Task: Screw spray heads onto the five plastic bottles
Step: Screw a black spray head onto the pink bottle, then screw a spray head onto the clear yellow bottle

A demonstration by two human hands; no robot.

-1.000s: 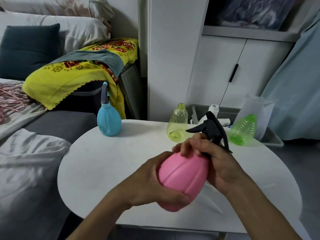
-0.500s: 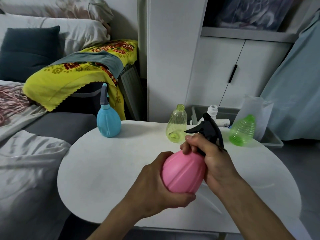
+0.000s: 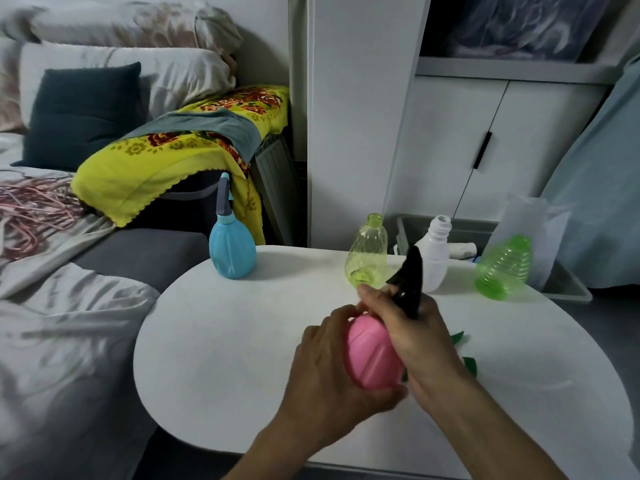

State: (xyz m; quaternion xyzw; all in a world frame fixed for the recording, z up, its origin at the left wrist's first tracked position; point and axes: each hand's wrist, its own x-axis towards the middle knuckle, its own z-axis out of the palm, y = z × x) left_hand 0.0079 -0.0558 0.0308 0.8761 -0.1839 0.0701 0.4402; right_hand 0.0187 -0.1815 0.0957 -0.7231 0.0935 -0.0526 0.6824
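A pink bottle (image 3: pixel 372 355) is held over the round white table (image 3: pixel 225 341). My left hand (image 3: pixel 325 372) grips its body from the left and below. My right hand (image 3: pixel 412 323) grips the black spray head (image 3: pixel 410 282) at the bottle's neck. A blue bottle (image 3: pixel 231 251) with a spray head on it stands at the table's far left. At the back stand a yellow bottle (image 3: pixel 367 252), a white bottle (image 3: pixel 434 258) and a green bottle (image 3: pixel 504 268), all with open necks.
Green parts (image 3: pixel 464 355) lie on the table behind my right wrist. A grey bin (image 3: pixel 568 285) with a plastic bag sits behind the table. A bed with pillows and a yellow blanket (image 3: pixel 156 157) is at the left, and a white cabinet (image 3: pixel 485 140) stands behind.
The black spray head has turned: its nozzle pointed left before and now points up and away. The pink bottle stands more upright. The view has shifted slightly.
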